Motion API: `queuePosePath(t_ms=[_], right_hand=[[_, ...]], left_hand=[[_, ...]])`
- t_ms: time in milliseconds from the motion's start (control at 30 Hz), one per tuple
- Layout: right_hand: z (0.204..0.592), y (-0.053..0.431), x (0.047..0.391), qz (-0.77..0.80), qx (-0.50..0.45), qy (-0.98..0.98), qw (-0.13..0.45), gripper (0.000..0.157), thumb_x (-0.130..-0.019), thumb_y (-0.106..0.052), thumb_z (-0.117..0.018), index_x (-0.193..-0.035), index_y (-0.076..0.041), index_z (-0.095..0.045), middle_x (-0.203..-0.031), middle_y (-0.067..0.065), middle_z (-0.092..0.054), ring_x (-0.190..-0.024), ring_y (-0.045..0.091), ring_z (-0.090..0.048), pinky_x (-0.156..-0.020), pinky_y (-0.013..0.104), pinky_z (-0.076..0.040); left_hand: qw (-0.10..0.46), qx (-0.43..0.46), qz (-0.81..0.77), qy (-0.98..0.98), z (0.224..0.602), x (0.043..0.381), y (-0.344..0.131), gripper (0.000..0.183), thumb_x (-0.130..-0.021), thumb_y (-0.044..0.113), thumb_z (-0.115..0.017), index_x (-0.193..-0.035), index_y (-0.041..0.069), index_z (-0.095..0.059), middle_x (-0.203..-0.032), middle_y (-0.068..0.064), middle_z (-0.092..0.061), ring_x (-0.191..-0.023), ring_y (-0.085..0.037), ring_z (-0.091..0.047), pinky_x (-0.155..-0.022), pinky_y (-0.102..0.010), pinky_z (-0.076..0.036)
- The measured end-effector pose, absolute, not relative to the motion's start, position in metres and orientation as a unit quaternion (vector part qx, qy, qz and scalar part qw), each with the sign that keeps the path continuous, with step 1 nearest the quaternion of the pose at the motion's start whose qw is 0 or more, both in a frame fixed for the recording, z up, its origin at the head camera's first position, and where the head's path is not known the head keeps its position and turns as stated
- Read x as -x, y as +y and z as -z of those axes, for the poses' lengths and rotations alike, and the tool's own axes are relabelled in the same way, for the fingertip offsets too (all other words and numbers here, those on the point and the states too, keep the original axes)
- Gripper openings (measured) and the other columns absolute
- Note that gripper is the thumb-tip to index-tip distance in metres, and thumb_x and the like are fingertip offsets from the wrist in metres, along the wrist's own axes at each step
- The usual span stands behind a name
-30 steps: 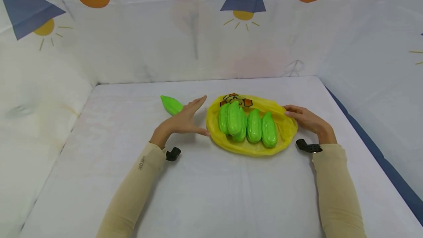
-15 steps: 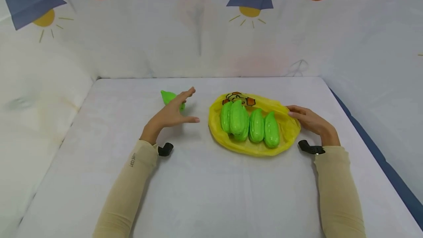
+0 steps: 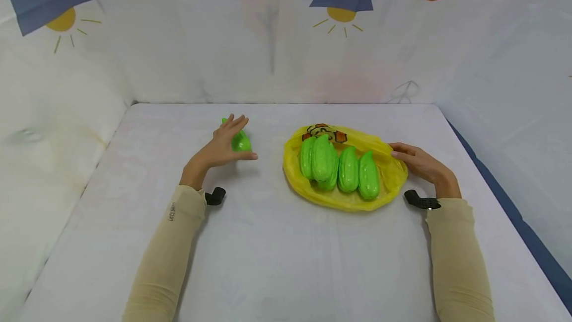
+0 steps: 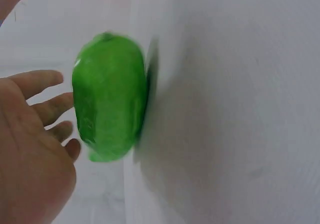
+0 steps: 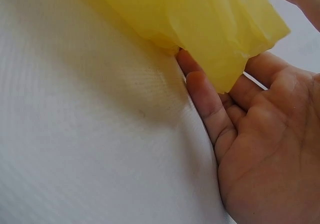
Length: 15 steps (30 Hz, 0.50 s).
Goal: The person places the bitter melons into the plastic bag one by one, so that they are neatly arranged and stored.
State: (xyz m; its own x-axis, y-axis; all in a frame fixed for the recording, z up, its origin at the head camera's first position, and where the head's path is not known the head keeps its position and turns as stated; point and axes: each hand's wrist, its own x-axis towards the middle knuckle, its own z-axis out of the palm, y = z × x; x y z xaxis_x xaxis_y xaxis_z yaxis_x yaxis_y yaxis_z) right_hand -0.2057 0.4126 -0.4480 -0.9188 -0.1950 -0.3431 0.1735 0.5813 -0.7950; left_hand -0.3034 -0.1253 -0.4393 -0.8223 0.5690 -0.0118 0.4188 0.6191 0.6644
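Observation:
My left hand (image 3: 215, 149) is over a green ribbed toy fruit (image 3: 242, 141) at the back left of the table, thumb and fingers spread apart. In the left wrist view a gap shows between the palm and this green fruit (image 4: 111, 96); the fingertips lie beside or behind it, and contact is unclear. A yellow plastic bag (image 3: 390, 175) lies with its mouth spread wide, bearing several similar green fruits (image 3: 348, 169). At its right rim my right hand (image 3: 420, 164) holds the bag's edge; the yellow film (image 5: 220, 39) passes between thumb and fingers in the right wrist view.
A white cloth covers the table (image 3: 286, 262), and white printed sheets (image 3: 201, 53) stand behind and at the sides. Black wrist cameras are worn on the left wrist (image 3: 216, 196) and right wrist (image 3: 420, 200).
My left hand has moved left and back, away from the bag's left rim to the lone green fruit. My right hand has stayed at the bag's right rim.

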Motion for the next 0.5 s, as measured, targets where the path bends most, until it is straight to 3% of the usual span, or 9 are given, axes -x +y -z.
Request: queuePosePath(t_ms=[200,300,500], right_hand=[[0.448,0.412,0.206,0.470,0.012,0.860,0.198,0.058,-0.104,-0.034,-0.046,-0.149,0.000,-0.031,-0.139,-0.001,-0.043,-0.115,-0.003,-0.044,-0.094,0.004,-0.038],[0.448,0.412,0.206,0.476,0.016,0.857,0.197,0.058,-0.104,-0.033,-0.046,-0.148,0.001,-0.032,-0.134,-0.008,-0.045,-0.115,-0.004,-0.045,-0.094,0.004,-0.037],[0.447,0.412,0.205,0.465,0.014,0.863,0.198,0.057,-0.104,-0.034,-0.046,-0.149,0.000,-0.032,-0.139,0.001,-0.044,-0.115,-0.003,-0.045,-0.096,0.005,-0.038]], left_hand=[[0.138,-0.265,-0.323,0.898,0.445,0.308,-0.132,0.098,-0.084,0.049,-0.073,-0.157,0.011,-0.020,-0.166,-0.009,-0.007,-0.152,-0.034,0.006,-0.116,-0.068,0.000],[0.129,-0.254,-0.331,0.900,0.446,0.309,-0.134,0.089,-0.084,0.046,-0.074,-0.153,0.010,-0.032,-0.165,-0.012,-0.009,-0.152,-0.035,0.005,-0.114,-0.070,-0.002],[0.120,-0.225,-0.346,0.903,0.446,0.308,-0.138,0.073,-0.079,0.043,-0.080,-0.138,0.010,-0.051,-0.164,-0.018,-0.007,-0.151,-0.039,0.000,-0.111,-0.075,-0.004]])
